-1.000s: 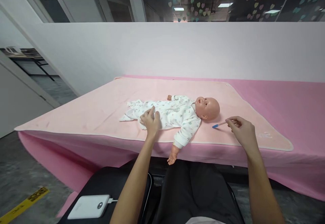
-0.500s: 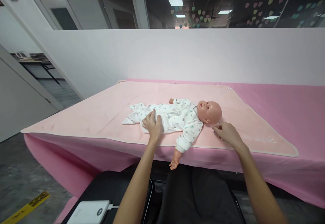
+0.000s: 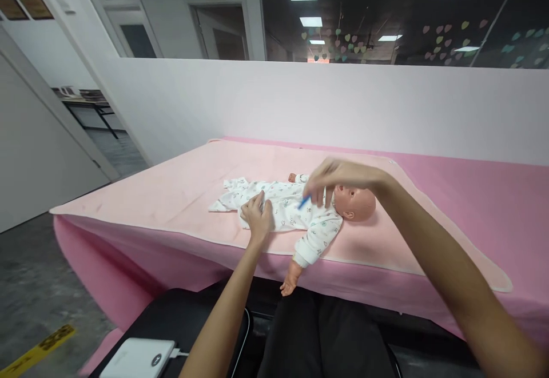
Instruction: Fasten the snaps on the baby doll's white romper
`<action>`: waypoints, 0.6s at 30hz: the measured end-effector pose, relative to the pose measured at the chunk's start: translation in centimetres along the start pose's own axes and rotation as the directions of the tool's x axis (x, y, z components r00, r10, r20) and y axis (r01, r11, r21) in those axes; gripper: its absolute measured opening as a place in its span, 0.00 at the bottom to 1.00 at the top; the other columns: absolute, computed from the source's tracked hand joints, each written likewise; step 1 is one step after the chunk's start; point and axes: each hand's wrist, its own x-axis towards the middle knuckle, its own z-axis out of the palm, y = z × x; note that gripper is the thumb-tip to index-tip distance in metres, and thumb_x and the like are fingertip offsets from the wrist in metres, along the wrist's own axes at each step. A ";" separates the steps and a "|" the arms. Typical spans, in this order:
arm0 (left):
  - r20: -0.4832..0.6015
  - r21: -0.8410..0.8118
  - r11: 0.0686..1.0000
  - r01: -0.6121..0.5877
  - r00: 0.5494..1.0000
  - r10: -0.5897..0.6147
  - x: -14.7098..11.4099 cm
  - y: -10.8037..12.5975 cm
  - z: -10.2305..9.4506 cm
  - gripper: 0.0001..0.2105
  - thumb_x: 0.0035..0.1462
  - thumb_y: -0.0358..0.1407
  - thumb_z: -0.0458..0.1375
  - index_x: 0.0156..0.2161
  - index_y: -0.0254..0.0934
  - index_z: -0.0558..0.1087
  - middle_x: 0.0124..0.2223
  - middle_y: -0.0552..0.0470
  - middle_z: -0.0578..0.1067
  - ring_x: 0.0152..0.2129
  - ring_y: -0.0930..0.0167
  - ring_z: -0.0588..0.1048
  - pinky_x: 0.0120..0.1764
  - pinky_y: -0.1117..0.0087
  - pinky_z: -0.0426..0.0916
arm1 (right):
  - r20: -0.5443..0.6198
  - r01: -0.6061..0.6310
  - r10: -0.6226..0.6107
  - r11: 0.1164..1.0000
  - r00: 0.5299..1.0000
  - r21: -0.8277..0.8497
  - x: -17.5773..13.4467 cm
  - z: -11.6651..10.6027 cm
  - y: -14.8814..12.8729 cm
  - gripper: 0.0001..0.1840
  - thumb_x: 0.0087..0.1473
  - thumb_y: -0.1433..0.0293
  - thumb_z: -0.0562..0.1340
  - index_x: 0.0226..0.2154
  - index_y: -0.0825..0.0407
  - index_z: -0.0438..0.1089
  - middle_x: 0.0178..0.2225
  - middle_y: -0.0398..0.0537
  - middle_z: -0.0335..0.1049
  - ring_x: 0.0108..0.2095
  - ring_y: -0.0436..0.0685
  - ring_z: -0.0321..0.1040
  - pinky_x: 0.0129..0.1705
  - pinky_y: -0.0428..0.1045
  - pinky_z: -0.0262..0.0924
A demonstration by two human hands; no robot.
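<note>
A baby doll (image 3: pixel 283 203) in a white printed romper lies on its back on the pale pink mat (image 3: pixel 171 183), its head to the right. One doll arm hangs past the table's front edge. My left hand (image 3: pixel 258 218) rests on the romper at the doll's hip and leg, fingers apart and gripping nothing. Over the doll's chest and partly in front of its face is my right hand (image 3: pixel 332 180), blurred by motion. A small, thin blue object (image 3: pixel 304 201) sticks out from its fingers; its kind cannot be made out.
A bright pink cloth (image 3: pixel 484 189) covers the table beneath the mat. Behind stands a white partition (image 3: pixel 317 103) with glass above. At the lower left, a white power bank (image 3: pixel 137 358) with a cable lies on a black chair (image 3: pixel 184 315).
My right hand has moved left and up from beside the doll's head to above its chest, where the blue object now shows. My left hand stays on the romper. The view has shifted slightly.
</note>
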 end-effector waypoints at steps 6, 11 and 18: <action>0.000 -0.020 1.000 0.016 1.000 -0.016 0.0 0.1 -0.1 0.17 0.55 0.38 0.49 0.49 0.40 0.70 0.48 0.47 0.71 0.48 0.60 0.61 0.53 0.54 0.53 | 0.126 -0.061 0.026 0.956 0.992 0.286 -0.6 1.7 1.1 0.13 0.49 0.62 0.61 0.28 0.55 0.74 0.22 0.45 0.73 0.21 0.48 0.68 0.23 0.44 0.64; 0.000 -0.020 1.000 0.013 1.000 -0.013 0.1 -0.1 -0.1 0.16 0.56 0.36 0.49 0.47 0.42 0.72 0.46 0.48 0.73 0.47 0.61 0.62 0.52 0.56 0.55 | -0.072 0.012 0.004 0.973 0.997 0.229 -1.6 -0.1 1.0 0.20 0.51 0.55 0.58 0.27 0.56 0.73 0.20 0.45 0.72 0.20 0.47 0.67 0.22 0.43 0.62; -0.011 -0.083 0.996 0.034 0.999 -0.035 0.2 -0.2 0.1 0.15 0.55 0.35 0.49 0.45 0.42 0.74 0.45 0.50 0.74 0.47 0.61 0.62 0.53 0.57 0.53 | -0.408 -0.016 -0.125 0.946 0.904 -0.325 -2.6 -2.0 0.7 0.35 0.61 0.59 0.38 0.20 0.55 0.71 0.12 0.40 0.65 0.13 0.44 0.60 0.14 0.39 0.54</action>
